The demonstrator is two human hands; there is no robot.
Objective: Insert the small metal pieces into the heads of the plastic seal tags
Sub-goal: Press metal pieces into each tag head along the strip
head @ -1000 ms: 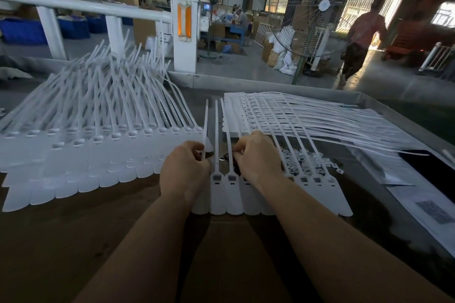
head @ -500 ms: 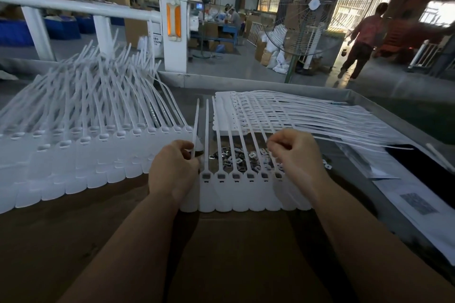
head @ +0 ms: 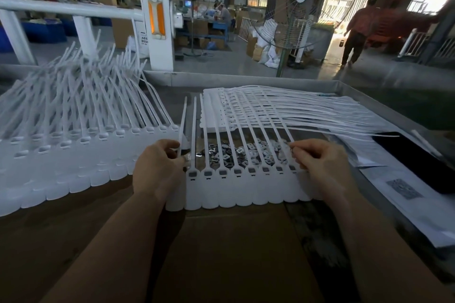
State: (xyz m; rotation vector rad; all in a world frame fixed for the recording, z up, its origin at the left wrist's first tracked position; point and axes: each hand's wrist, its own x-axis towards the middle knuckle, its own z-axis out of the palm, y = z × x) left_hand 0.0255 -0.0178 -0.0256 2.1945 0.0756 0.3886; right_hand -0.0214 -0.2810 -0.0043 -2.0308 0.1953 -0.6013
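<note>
A joined strip of white plastic seal tags lies flat in front of me, heads in a row, tails pointing away. Under the tails lies a pile of small metal pieces. My left hand grips the leftmost tag's tail near its head. My right hand sits at the strip's right end, fingers curled, pinching the rightmost tail. Several heads show dark square openings.
A large fanned stack of tags covers the table's left. Another stack of tag strips lies behind. A black phone and papers lie at right. Cardboard is near me. A metal tray rim runs behind.
My right hand has slid from the strip's middle to its right end, uncovering the row of heads and the metal pieces. My left hand stayed at the left end.
</note>
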